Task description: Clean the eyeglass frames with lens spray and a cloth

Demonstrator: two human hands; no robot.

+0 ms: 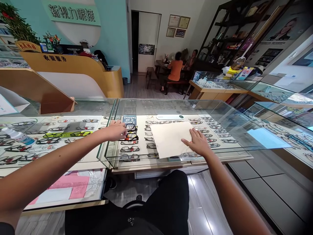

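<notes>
My left hand is over the left side of the glass display case, its fingers curled closed round a pair of black-framed eyeglasses. The fingertips are partly hidden. Flat on the glass top lies a cream sheet, which looks like cloth or paper. My right hand presses on its right edge with the fingers stretched and the thumb apart. Beneath the glass, rows of eyeglasses surround the sheet, and a dark card with white lettering lies behind my left hand.
A spray bottle lies on the left-hand case, near a brown panel. Pink papers are on a lower shelf. A light blue sheet is at the right. Beyond, people sit at a table, and a wooden counter stands.
</notes>
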